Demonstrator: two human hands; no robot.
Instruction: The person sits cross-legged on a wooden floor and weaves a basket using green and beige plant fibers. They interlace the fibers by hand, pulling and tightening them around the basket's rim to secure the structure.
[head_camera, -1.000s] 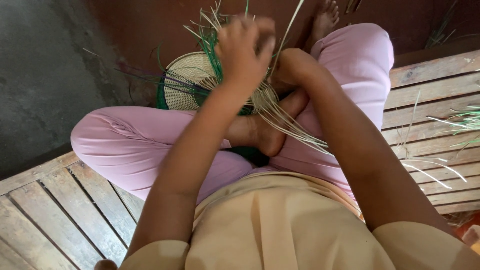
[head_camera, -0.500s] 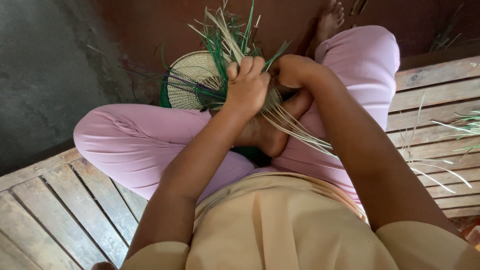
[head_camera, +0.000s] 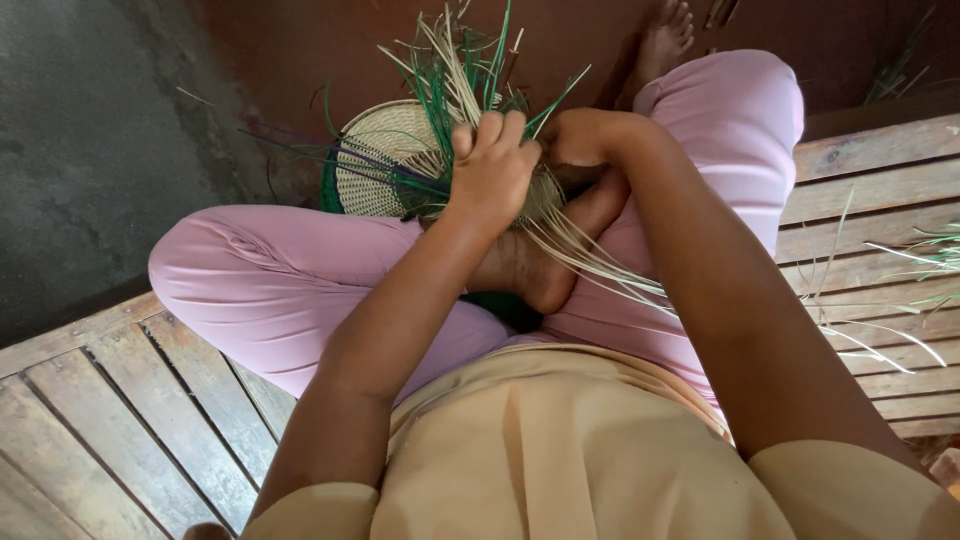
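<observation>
I sit cross-legged on a slatted wooden bench (head_camera: 110, 430), looking down at my own lap. My legs are in pink trousers (head_camera: 270, 290), and a pale tan shirt (head_camera: 560, 450) fills the bottom of the view.

My left hand (head_camera: 492, 172) is closed in a fist around a bundle of thin straw-coloured and green reed strips (head_camera: 455, 60) — the fingers are curled tight over the strands, which fan upward above my knuckles. My right hand (head_camera: 580, 135) sits just beside it, touching it, also curled in against the same work; its fingertips are hidden, so I cannot tell exactly what they pinch.

Under both hands is a round, half-woven basket of pale straw with a green edge (head_camera: 385, 160). It rests on my lap, against my left knee and above my bare foot (head_camera: 535, 270), which is tucked between my thighs. Long loose pale strips (head_camera: 600, 265) trail from the basket down over my right thigh.

More loose strips, pale and green (head_camera: 900, 290), lie on the bench boards to my right — well apart from my hands. Beyond my knees is a dark reddish-brown floor (head_camera: 280, 50).
</observation>
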